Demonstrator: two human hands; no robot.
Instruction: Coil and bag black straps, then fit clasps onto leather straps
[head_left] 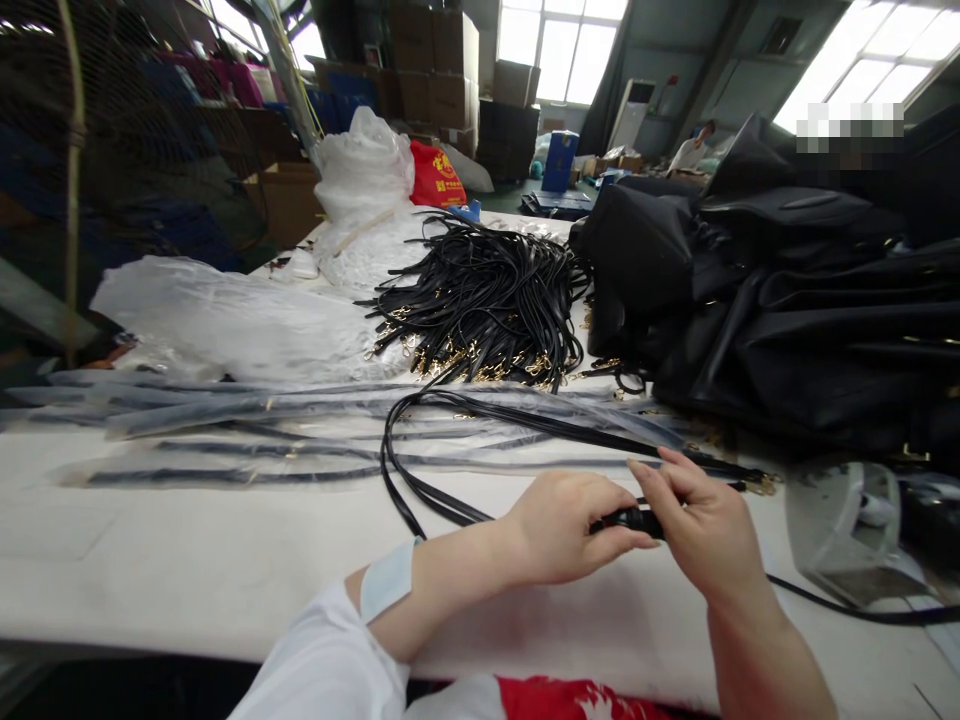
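A short black bundle [631, 519] is held between the two hands, above the white table [225, 560]. Its left end is pinched by the left hand [566, 525], with the thumb and fingers closed about it from the nine o'clock side. Its right end is gripped by the bent fingers of the right hand [709, 515] at three o'clock (the exact contact is partly hidden by the knuckles). From the hands, a long loop of black straps [397, 450] is seen at ten o'clock, its strands passed behind the left wrist and run beyond both hands to gold clips [763, 485] at two o'clock. Farther off at eleven o'clock, a tangled pile of black straps [495, 290] with gold hardware is heaped on the table. Straps in clear sleeves [247, 477] are laid out between nine and ten o'clock, and crumpled white plastic [240, 320] is spread beyond them. At one o'clock, large black bags [787, 300] are stacked, while a clear plastic object [840, 520] is set at three o'clock, near the right hand. A black cord [862, 608] is stretched toward four o'clock. In the background a person [688, 152] can be made out at about one o'clock, too small for detail.
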